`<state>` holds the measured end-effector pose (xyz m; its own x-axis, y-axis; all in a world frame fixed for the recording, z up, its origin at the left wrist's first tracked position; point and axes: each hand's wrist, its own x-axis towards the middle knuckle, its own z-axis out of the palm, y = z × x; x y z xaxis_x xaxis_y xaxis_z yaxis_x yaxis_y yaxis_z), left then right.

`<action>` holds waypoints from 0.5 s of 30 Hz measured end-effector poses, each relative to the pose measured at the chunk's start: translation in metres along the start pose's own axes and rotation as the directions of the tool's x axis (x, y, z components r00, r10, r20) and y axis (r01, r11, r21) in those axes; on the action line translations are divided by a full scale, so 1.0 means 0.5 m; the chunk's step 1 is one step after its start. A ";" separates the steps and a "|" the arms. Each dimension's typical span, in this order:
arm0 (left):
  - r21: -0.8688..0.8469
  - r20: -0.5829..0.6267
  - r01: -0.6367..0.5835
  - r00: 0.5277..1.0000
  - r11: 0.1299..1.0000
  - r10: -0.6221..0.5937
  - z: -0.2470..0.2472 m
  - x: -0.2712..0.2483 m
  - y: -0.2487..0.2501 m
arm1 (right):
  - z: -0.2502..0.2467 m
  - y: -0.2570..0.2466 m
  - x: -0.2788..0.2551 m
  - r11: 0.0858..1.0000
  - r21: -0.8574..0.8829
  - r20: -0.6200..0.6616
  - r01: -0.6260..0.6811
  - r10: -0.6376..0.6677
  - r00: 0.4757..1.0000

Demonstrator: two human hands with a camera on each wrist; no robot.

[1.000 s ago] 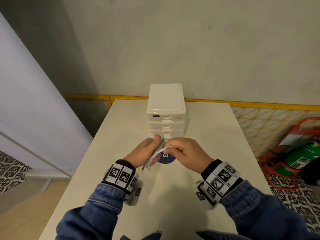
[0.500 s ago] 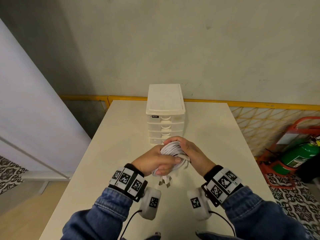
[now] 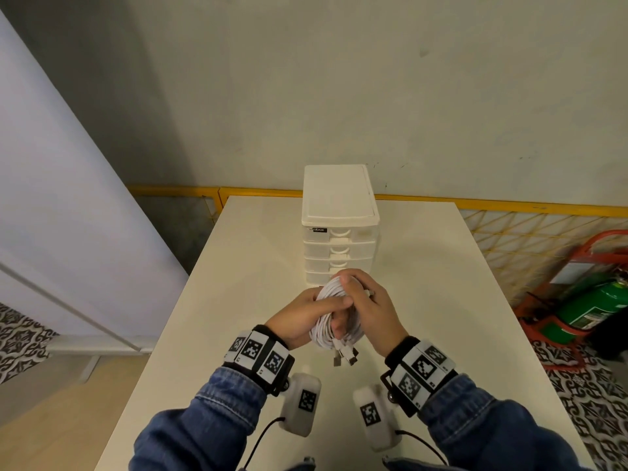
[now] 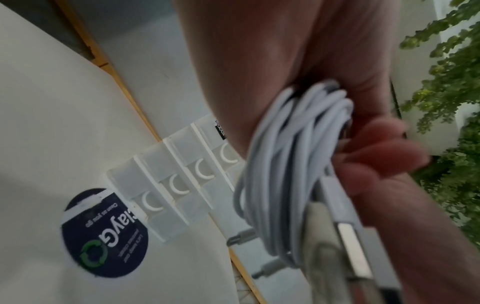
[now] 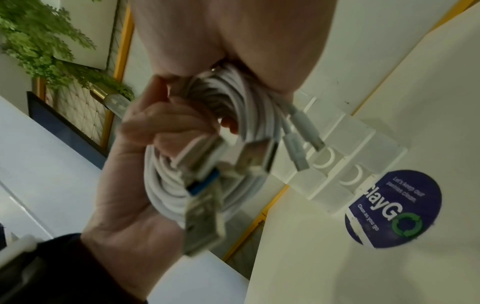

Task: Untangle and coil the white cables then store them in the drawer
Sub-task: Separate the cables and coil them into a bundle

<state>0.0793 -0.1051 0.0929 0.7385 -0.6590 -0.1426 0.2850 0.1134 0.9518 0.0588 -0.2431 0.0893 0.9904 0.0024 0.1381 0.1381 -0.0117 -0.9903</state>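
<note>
Above the near middle of the table, the left hand and right hand both curl their fingers around the coiled white cables, plugs dangling below. Just beyond stands the drawer unit, its drawers closed.

Blue denim jacket sleeves; black wristbands with square black-and-white coded tags; white wrist camera pods, each tagged, trailing thin black cables
</note>
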 end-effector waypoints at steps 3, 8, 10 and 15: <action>0.033 -0.094 -0.018 0.995 0.999 0.021 -0.014 -0.008 -0.010 | 0.014 0.008 0.000 0.999 -0.017 -0.095 -0.027 0.025 0.995; 0.028 -0.206 0.028 0.978 0.999 -0.021 -0.022 -0.025 0.000 | 0.052 0.026 0.000 0.991 -0.103 -0.182 -0.083 0.063 0.981; 0.040 -0.297 0.031 0.955 0.999 -0.018 -0.020 -0.024 0.006 | 0.075 0.027 -0.001 0.991 -0.075 -0.188 -0.107 0.091 0.978; -0.086 -0.488 -0.132 0.870 0.988 0.074 -0.028 -0.036 -0.013 | 0.106 0.014 -0.009 0.974 0.128 -0.191 -0.185 0.207 0.959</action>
<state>0.0727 -0.0837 0.0857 0.9615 -0.2024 -0.1860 0.2363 0.2628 0.9355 0.0555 -0.1903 0.0812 0.9790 -0.1911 -0.0706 -0.0489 0.1160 -0.9920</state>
